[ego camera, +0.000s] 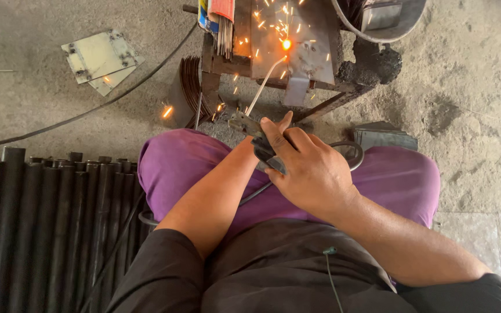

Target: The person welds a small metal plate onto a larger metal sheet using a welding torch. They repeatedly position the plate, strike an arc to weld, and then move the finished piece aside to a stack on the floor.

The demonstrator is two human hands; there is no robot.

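The right hand (308,168) grips the welding holder (256,136), its rod (265,84) burning at the metal plate (297,40) on the small worktop (273,69). The left hand seems tucked beneath, grip unclear. Sparks (167,111) could burn bare forearms or purple trousers (175,162).

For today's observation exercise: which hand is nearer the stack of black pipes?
Left. The left hand, under the right hand on the electrode holder, lies toward the pipes.

Black pipes (47,226) wall off the left, the desk (314,58) blocks ahead amid flying sparks (273,26); bare floor (471,104) lies open on the right.
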